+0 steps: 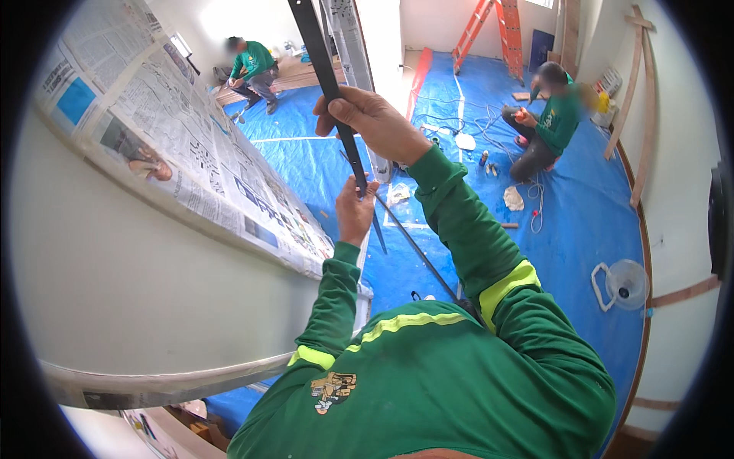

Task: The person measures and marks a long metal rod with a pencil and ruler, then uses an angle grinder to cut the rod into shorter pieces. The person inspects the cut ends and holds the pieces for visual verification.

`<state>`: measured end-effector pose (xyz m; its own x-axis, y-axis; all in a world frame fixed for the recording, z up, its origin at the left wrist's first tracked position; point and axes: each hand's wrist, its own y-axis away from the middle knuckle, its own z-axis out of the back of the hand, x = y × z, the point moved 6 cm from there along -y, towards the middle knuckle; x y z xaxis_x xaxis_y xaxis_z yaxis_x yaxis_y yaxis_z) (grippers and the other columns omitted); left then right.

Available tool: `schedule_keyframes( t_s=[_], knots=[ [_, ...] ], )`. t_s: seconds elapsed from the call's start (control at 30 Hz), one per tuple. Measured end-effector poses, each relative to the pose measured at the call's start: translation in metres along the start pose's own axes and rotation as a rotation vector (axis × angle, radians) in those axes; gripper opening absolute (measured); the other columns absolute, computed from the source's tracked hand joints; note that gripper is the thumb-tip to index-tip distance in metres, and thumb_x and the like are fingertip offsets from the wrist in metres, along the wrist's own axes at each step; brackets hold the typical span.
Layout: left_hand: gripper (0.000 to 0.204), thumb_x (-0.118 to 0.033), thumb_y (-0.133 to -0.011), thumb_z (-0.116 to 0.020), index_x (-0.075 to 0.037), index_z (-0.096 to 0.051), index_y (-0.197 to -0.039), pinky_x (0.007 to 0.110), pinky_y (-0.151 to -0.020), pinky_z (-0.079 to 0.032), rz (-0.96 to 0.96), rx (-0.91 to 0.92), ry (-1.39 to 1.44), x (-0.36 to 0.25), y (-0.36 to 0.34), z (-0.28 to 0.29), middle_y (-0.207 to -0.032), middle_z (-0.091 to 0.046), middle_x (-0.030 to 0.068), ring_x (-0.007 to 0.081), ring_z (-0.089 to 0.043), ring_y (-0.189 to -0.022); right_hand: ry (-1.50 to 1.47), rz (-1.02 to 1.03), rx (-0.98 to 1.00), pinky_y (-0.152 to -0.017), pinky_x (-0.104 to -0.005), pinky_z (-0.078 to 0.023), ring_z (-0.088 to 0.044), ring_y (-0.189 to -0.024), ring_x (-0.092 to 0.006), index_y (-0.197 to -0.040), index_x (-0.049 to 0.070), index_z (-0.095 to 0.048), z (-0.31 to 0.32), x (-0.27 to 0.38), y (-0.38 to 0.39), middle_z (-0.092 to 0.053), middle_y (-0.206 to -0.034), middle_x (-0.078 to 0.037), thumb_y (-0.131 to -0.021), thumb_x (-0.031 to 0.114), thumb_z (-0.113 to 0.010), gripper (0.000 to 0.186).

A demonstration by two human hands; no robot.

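I hold a long flat black bar (310,34) with small holes near the middle of the view, running up past the top edge. My right hand (367,118) grips it higher up, thumb across its face. My left hand (355,214) is closed round its lower end, below and left of the right. Another thin dark strip (413,249) runs diagonally down behind my left hand toward the floor; I cannot tell if it touches my fingers. A newspaper-covered panel (153,130) stands to the left of my hands.
A blue sheet (558,245) covers the floor. A worker (256,65) sits on stacked boards at back left; another (558,122) crouches at right among cords. An orange ladder (508,38) stands at the back. A plastic jug (625,283) and leaning wooden strips (627,99) are along the right wall.
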<state>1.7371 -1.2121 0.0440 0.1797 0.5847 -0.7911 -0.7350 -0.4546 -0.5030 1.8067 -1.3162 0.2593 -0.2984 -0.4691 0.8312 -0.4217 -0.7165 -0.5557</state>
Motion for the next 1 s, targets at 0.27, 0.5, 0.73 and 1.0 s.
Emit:
schedule_keyframes(
  t_s=[0.27,0.5,0.73,1.0],
  knots=[
    [0.021,-0.017,-0.095,-0.090,-0.003,-0.080,-0.108,0.040,-0.075,-0.058,0.036,-0.039,-0.126,0.043,-0.088,-0.009,-0.096,-0.075,0.0128,0.0254,-0.073,-0.080,0.217,0.044,-0.035,-0.094,-0.0418,-0.057,-0.076,-0.103,-0.0226,-0.124,0.001,-0.072,0.054,-0.009,-0.011,-0.078,-0.104,-0.013,-0.111,0.020,-0.068,0.023],
    [0.022,-0.013,-0.089,-0.090,-0.007,-0.083,-0.109,0.047,-0.087,-0.058,-0.015,-0.073,-0.220,0.145,-0.176,-0.014,-0.101,-0.075,0.0184,0.0384,-0.073,-0.094,0.311,-0.040,-0.070,-0.097,-0.0438,-0.058,-0.076,-0.108,-0.0297,-0.127,0.000,-0.071,0.072,-0.048,-0.013,-0.078,-0.115,-0.017,-0.107,0.010,-0.071,0.022],
    [0.017,-0.011,-0.094,-0.074,-0.006,-0.081,-0.108,0.042,-0.095,-0.058,-0.267,-0.143,0.136,0.290,-0.232,-0.017,-0.108,-0.077,0.0151,0.0324,-0.073,-0.107,0.506,0.091,0.061,-0.105,-0.0536,-0.054,-0.066,-0.122,-0.0486,-0.128,0.006,-0.067,0.054,-0.130,-0.044,-0.072,-0.129,-0.022,-0.086,-0.012,-0.058,0.046],
    [0.019,-0.006,-0.086,-0.089,-0.008,-0.081,-0.103,0.044,-0.084,-0.058,-0.079,-0.107,-0.211,0.353,-0.321,-0.013,-0.098,-0.074,0.0134,0.0325,-0.073,-0.095,0.575,-0.059,0.160,-0.099,-0.0518,-0.056,-0.068,-0.116,-0.0451,-0.132,0.008,-0.068,0.079,-0.241,-0.148,-0.071,-0.124,-0.019,-0.088,-0.010,-0.066,0.047]
  ],
)
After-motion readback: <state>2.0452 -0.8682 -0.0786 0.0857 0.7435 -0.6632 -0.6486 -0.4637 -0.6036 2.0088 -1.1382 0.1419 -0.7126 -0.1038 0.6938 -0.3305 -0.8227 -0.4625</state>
